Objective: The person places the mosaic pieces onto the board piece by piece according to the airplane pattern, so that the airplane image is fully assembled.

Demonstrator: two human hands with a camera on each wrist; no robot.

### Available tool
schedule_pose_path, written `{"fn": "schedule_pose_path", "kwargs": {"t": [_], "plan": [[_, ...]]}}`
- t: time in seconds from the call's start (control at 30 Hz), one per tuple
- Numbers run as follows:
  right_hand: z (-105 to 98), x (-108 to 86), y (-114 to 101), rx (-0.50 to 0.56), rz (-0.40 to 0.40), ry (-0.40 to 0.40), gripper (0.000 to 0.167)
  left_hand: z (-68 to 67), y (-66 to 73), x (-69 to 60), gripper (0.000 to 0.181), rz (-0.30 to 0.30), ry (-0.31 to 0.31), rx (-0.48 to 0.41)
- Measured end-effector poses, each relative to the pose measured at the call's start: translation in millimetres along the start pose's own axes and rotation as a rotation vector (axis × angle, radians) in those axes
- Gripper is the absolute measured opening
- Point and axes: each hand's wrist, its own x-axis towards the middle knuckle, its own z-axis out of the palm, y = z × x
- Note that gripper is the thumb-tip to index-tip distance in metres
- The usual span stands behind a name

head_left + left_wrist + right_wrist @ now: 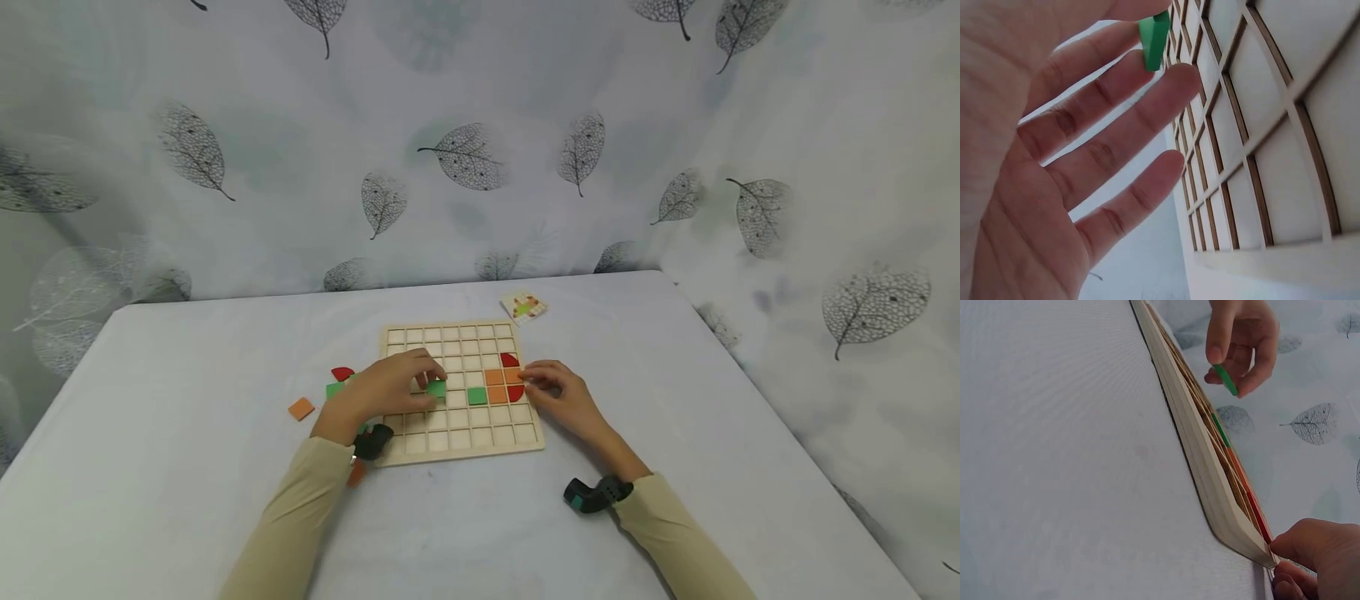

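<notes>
My left hand (384, 385) pinches a green square tile (1155, 40) between thumb and fingertips, above the wooden grid board (459, 440). The tile is held tilted, apart from the board, in the right wrist view. At the board's right edge, my right hand (561, 398) grips the rim, with the thumb on the upper side and curled fingers lower down. Set in the grid near that hand are several orange square tiles (497, 394), a green square tile (477, 396) and two red rounded tiles (509, 360).
Loose tiles lie left of the board: an orange square (302, 408), a red rounded piece (342, 373) and a green one (333, 389), partly behind the left hand. Another orange tile (357, 474) sits by the left wrist. A patterned card (523, 307) rests beyond the board's far right corner.
</notes>
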Motion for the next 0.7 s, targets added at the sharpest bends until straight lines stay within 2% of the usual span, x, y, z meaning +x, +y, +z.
{"fn": "schedule_pose_path", "kwargs": {"t": [0.27, 0.57, 0.7], "plan": [[0.3, 0.6, 1.4, 0.006, -0.007, 0.0, 0.024, 7.3, 4.8, 13.8, 0.027, 0.036, 0.002, 0.024], [0.7, 1.1, 2.2, 0.009, -0.009, 0.001, 0.024, 12.8, 13.0, 25.3, 0.027, -0.049, 0.021, 0.026], [0.8, 0.9, 2.1, 0.014, -0.007, 0.003, 0.024, 14.7, 14.5, 31.4, 0.025, -0.065, 0.016, 0.017]]}}
